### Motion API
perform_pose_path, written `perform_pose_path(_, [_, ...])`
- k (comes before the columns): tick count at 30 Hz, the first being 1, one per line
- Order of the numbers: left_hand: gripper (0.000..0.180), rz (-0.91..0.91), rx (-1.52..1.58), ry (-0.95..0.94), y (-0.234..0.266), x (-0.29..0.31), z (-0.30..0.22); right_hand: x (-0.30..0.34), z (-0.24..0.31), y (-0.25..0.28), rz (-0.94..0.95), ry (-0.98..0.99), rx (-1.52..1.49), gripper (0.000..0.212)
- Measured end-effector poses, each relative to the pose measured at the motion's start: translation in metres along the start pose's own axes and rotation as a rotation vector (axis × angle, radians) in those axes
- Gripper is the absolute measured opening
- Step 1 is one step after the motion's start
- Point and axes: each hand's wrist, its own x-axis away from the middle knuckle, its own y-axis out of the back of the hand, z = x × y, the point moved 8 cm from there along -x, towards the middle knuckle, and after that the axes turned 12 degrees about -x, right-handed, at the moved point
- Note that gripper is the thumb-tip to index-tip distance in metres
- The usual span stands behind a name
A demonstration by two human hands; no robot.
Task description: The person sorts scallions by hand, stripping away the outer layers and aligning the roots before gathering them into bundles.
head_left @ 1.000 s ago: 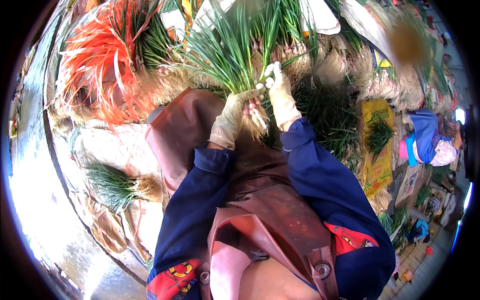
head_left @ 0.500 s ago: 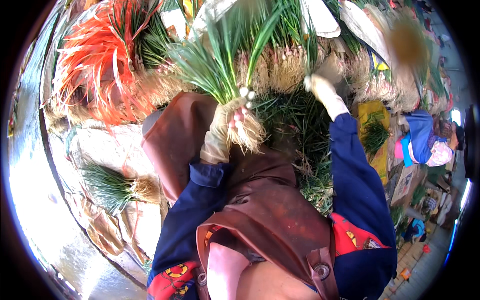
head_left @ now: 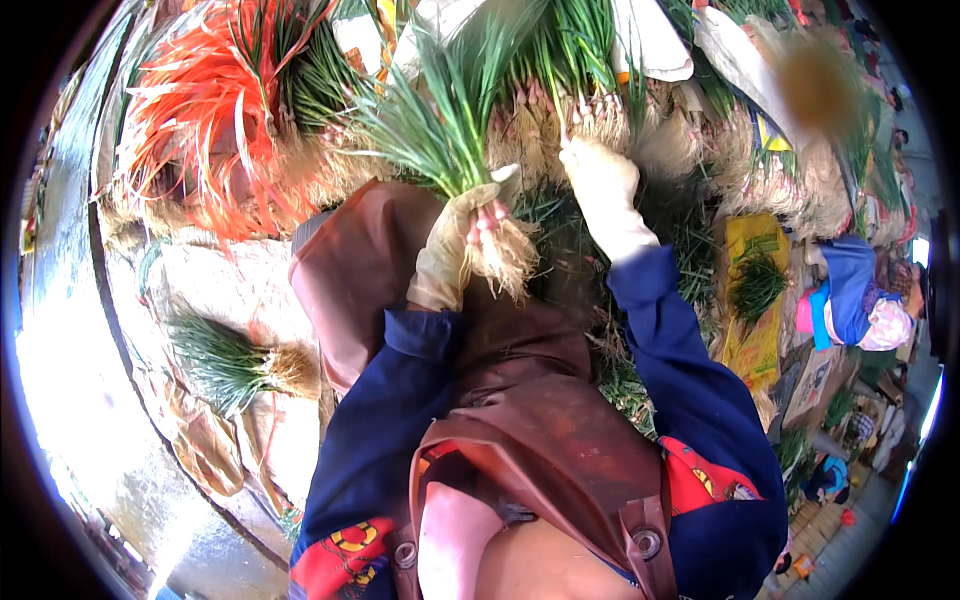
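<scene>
My gloved left hand (head_left: 447, 245) is closed around a bunch of green garlic (head_left: 487, 215), its thumb lying across the stems. Long green leaves fan up and away, and pink-white bulbs with pale stringy roots hang out on the near side. To the right, my gloved right hand (head_left: 603, 190) has its fingers pinched at the low end of a single pale green garlic stalk (head_left: 563, 128). That stalk is by the front of a row of upright green garlic (head_left: 597, 118) with thick tan roots. The fingertips partly cover where they meet the stalk.
Orange-red plastic strips (head_left: 200, 120) spread at the far left. A tied-looking green bunch (head_left: 225, 360) lies on pale sacking at left. Loose leaf trimmings (head_left: 625, 370) cover the ground between my arms. On the right are a yellow sack (head_left: 755, 330) and another person (head_left: 850, 295).
My right hand has moved left along the row, from one stalk to another. White bulbs beside the left hand's bunch no longer show; the left thumb now covers that spot.
</scene>
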Motion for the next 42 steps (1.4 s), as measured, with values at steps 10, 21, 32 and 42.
perform_pose_path(10, [0.024, -0.005, 0.353, 0.150, -0.081, 0.050, -0.038, 0.024, 0.009, -0.007, 0.330, -0.305, -1.489, 0.020])
perform_pose_path(21, [0.024, 0.076, -0.032, -0.028, -0.060, 0.033, -0.021, 0.004, -0.052, -0.098, 0.361, -0.438, -1.080, 0.023])
perform_pose_path(32, [0.025, 0.102, 0.284, -0.280, -0.091, 0.070, -0.100, 0.073, -0.085, -0.016, 0.521, -0.409, -0.498, 0.042])
perform_pose_path(42, [0.026, 0.151, 0.351, -0.273, -0.036, 0.034, -0.079, -0.064, 0.007, 0.018, 0.176, -0.355, -0.469, 0.039])
